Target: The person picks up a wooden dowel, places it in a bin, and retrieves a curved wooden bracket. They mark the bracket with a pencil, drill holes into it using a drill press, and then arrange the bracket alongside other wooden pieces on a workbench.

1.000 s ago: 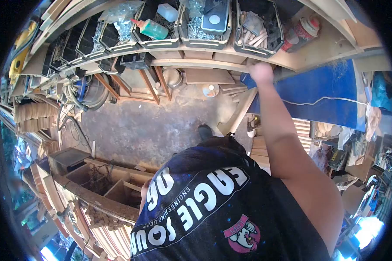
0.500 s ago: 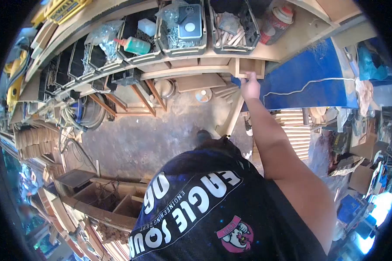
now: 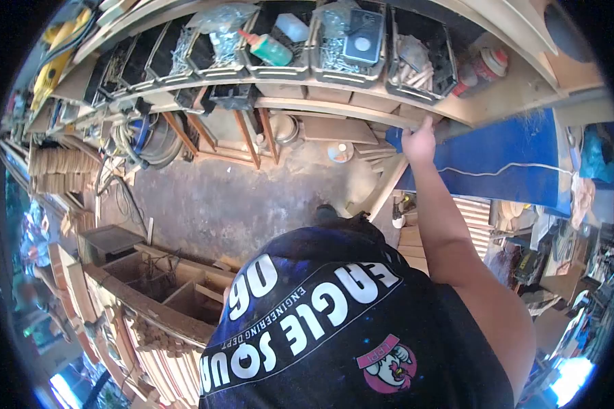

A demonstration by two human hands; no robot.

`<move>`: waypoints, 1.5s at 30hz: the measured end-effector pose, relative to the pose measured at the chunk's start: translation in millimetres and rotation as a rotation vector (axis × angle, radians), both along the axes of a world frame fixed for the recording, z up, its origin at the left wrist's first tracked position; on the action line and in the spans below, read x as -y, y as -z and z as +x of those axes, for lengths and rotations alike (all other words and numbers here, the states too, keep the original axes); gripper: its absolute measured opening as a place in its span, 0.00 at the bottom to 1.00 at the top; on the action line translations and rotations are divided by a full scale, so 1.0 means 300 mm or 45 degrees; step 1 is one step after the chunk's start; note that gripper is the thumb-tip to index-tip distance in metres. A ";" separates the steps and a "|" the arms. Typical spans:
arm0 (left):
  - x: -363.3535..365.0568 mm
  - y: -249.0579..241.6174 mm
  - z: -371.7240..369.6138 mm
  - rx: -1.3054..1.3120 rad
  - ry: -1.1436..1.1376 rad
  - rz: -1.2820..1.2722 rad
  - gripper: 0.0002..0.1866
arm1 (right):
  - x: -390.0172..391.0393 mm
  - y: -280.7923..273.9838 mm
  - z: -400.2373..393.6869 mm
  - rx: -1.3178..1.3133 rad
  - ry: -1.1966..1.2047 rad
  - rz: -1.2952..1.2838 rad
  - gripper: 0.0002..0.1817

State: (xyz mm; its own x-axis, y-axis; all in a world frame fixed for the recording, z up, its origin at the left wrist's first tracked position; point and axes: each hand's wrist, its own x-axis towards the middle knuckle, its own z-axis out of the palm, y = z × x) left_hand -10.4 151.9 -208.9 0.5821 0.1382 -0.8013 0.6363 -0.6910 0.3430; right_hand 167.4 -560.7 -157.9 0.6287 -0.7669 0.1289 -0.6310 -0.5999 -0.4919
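My right hand (image 3: 419, 143) is at the front of a small wooden drawer (image 3: 413, 114) under the shelf, with its thumb up and its fingers bent against the drawer front. The drawer sits in, level with the shelf edge, and its inside is hidden. Right above stands a black bin (image 3: 423, 58) holding wooden dowels (image 3: 416, 76). Close by to the right, a red spray can (image 3: 481, 70) leans on the shelf. My left hand is out of view.
Bins of screws (image 3: 341, 61) and a green glue bottle (image 3: 269, 49) line the shelf (image 3: 484, 109). A blue panel (image 3: 498, 146) with a white cord (image 3: 525, 165) lies to the right. Wooden frames (image 3: 249, 140) and a coiled hose (image 3: 126, 140) stand below the shelf.
The drawer, half a second ago pulled out with its inside showing, is now pushed in. My right hand has moved with it toward the shelf. The view has shifted.
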 end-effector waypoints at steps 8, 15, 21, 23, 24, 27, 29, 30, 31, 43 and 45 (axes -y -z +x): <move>-0.025 0.016 -0.114 0.017 -0.115 0.006 0.23 | -0.329 -0.061 0.391 -0.404 -0.793 0.048 0.31; -0.044 0.022 -0.211 0.017 -0.213 0.021 0.23 | -0.388 0.132 0.538 -0.287 -0.571 0.085 0.30; -0.040 0.036 -0.277 0.002 -0.287 0.017 0.23 | -0.490 0.221 0.437 -0.214 -0.379 0.242 0.25; -0.038 0.031 -0.289 -0.009 -0.289 0.022 0.23 | -0.514 0.211 0.445 -0.204 -0.301 0.293 0.25; -0.040 0.030 -0.292 -0.014 -0.287 0.022 0.23 | -0.525 0.213 0.453 -0.052 -0.346 0.289 0.24; -0.052 0.039 -0.299 -0.022 -0.286 0.017 0.22 | -0.532 0.174 0.472 -0.174 -0.257 0.297 0.27; -0.067 0.056 -0.301 -0.014 -0.286 0.013 0.22 | -0.514 0.207 0.476 0.148 -0.280 0.229 0.29; -0.076 0.067 -0.303 -0.006 -0.290 0.009 0.22 | -0.512 0.203 0.485 0.317 -0.305 0.188 0.30; -0.084 0.079 -0.310 0.000 -0.289 0.008 0.22 | -0.512 0.199 0.491 0.484 -0.332 0.151 0.30; 0.051 -0.053 -0.185 0.070 -0.468 0.023 0.21 | -0.604 0.192 0.796 -0.101 -0.846 0.009 0.30; -0.074 0.224 -0.359 0.175 -0.812 -0.330 0.23 | -0.666 0.169 0.731 0.012 -0.727 0.157 0.24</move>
